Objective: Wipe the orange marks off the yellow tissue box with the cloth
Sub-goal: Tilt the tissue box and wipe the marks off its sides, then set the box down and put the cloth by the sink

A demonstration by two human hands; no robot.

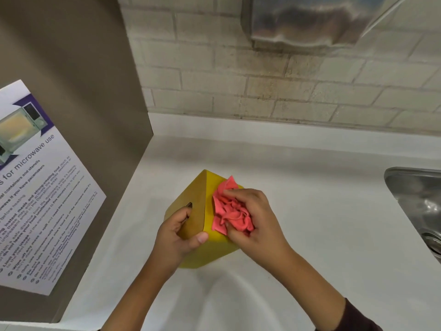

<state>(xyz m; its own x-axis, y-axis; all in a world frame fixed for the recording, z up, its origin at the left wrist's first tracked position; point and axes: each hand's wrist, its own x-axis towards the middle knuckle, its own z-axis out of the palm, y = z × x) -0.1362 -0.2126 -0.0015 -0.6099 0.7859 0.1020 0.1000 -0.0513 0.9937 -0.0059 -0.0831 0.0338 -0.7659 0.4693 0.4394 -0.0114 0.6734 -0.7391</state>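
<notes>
The yellow tissue box point(193, 211) stands tipped on the white counter, its slotted face turned left. My left hand point(177, 235) grips the box, thumb on its near corner and fingers at the slot. A crumpled pink-red cloth point(230, 211) lies pressed on the box's upper right face under my right hand point(255, 220), which holds it bunched. No orange marks show; the cloth and hand cover most of that face.
A grey cabinet side point(78, 103) with a microwave-use notice point(35, 187) walls off the left. A steel sink point(420, 201) sits at the right edge. A brick wall and a metal dispenser point(307, 20) are behind. White counter point(310, 223) surrounds the box.
</notes>
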